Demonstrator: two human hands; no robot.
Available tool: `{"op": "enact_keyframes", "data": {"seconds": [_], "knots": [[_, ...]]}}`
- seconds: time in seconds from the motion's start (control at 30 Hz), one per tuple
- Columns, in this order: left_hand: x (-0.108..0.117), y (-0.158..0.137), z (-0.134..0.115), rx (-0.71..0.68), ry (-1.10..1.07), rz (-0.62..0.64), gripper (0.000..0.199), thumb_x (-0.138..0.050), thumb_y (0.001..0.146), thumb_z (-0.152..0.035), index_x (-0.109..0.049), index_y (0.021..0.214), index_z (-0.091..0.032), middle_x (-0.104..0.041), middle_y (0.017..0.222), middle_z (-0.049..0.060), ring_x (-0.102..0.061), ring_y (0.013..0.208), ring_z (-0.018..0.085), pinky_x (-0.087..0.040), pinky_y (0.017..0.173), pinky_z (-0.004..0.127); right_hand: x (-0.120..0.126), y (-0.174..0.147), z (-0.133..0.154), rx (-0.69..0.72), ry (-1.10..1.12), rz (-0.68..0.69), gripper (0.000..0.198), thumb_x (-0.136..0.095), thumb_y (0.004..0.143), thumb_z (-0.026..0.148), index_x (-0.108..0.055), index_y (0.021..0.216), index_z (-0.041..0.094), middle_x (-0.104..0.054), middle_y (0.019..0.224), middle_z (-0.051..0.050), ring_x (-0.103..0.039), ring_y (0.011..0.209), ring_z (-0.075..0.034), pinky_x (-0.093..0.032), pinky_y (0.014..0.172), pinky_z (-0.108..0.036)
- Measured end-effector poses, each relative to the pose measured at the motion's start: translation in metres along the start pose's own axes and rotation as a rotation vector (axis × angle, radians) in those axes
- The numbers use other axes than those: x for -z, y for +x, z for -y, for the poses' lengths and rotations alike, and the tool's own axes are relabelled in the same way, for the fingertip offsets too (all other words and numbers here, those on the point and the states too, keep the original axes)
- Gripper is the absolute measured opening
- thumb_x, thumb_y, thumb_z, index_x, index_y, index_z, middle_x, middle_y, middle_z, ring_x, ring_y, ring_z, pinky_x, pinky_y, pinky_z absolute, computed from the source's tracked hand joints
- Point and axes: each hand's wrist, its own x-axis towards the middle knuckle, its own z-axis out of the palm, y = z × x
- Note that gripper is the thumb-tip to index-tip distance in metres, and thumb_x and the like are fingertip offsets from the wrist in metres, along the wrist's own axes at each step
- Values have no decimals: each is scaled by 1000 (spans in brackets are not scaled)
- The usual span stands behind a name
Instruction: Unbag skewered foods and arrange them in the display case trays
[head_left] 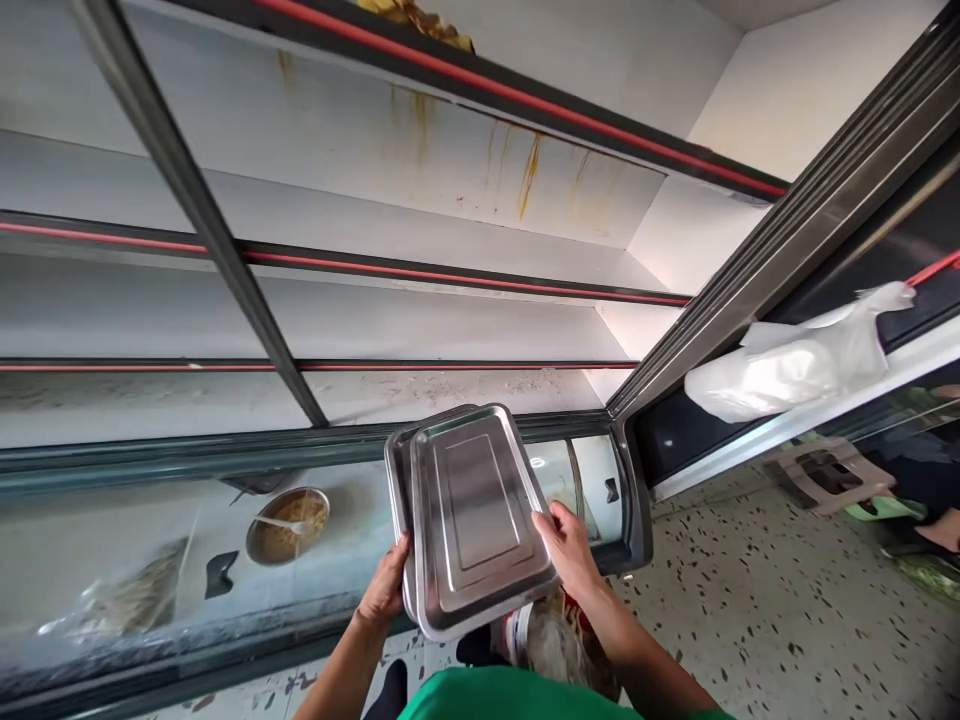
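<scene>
Two shallow metal trays, one overlapping the other, are held tilted in front of my body. My left hand grips the left edge, its fingers curled behind the rear tray. On the right rim, my right hand is closed with the thumb on top and the fingers underneath. The upper tray is bare, with rectangular ridges pressed into its base. Behind the trays lies the glass-fronted lower case of a display unit.
Stained white shelves with red-striped edges rise ahead. A metal bowl of food with a white spoon and a plastic bag lie in the lower case. White bags hang at right. A bagged container stands below the trays.
</scene>
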Motion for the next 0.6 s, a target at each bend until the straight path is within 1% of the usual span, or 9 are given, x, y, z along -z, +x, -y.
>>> {"op": "enact_keyframes", "data": {"seconds": [0.07, 0.13, 0.2, 0.27, 0.33, 0.4, 0.5, 0.6], "knots": [[-8, 15, -2, 5, 1, -19, 17, -57, 86, -23, -56, 96, -10, -70, 71, 9, -67, 59, 21, -59, 62, 34, 20, 20, -20, -115, 176, -9, 39, -58, 76, 47, -34, 61, 20, -32, 55, 7, -33, 51, -7, -28, 48, -22], [-16, 26, -5, 2, 14, -52, 21, -55, 87, -22, -55, 103, -9, -71, 73, 10, -69, 66, 23, -59, 67, 36, 46, 45, -42, -250, 357, -55, 38, -66, 68, 48, -41, 65, 20, -45, 58, 6, -44, 52, -9, -33, 47, -21], [-22, 34, -10, -3, 32, -93, 27, -54, 87, -20, -54, 111, -7, -71, 73, 10, -70, 74, 25, -59, 71, 37, 73, 80, -66, -393, 485, -129, 39, -73, 59, 45, -45, 69, 20, -56, 64, 3, -54, 55, -12, -38, 46, -22], [-26, 41, -14, 0, 58, -126, 36, -55, 86, -19, -51, 120, -6, -72, 75, 11, -70, 79, 27, -59, 74, 37, 99, 125, -88, -486, 552, -200, 41, -77, 53, 41, -45, 69, 21, -60, 64, 2, -58, 56, -14, -41, 44, -23], [-29, 46, -17, 12, 82, -170, 44, -56, 86, -19, -48, 126, -4, -72, 78, 13, -70, 80, 28, -59, 75, 37, 118, 178, -105, -480, 570, -251, 41, -77, 51, 36, -43, 66, 21, -60, 61, 3, -60, 56, -15, -43, 44, -23], [-29, 51, -18, 33, 84, -215, 48, -56, 85, -19, -45, 129, -5, -73, 80, 13, -69, 81, 29, -59, 75, 39, 129, 233, -118, -404, 471, -308, 37, -73, 55, 35, -41, 65, 21, -58, 58, 3, -61, 56, -16, -47, 46, -25], [-25, 60, -15, 84, 31, -256, 56, -60, 81, -21, -43, 133, -9, -73, 83, 11, -69, 82, 30, -59, 75, 40, 135, 307, -127, -259, 228, -367, 32, -64, 64, 36, -35, 63, 22, -56, 56, 3, -61, 56, -16, -50, 50, -28], [-20, 65, -12, 175, -52, -290, 75, -73, 70, -31, -41, 134, -11, -73, 83, 10, -68, 86, 34, -59, 72, 41, 137, 360, -133, -158, 81, -395, 29, -59, 70, 36, -35, 60, 23, -52, 51, 3, -58, 52, -16, -47, 47, -26]]}}
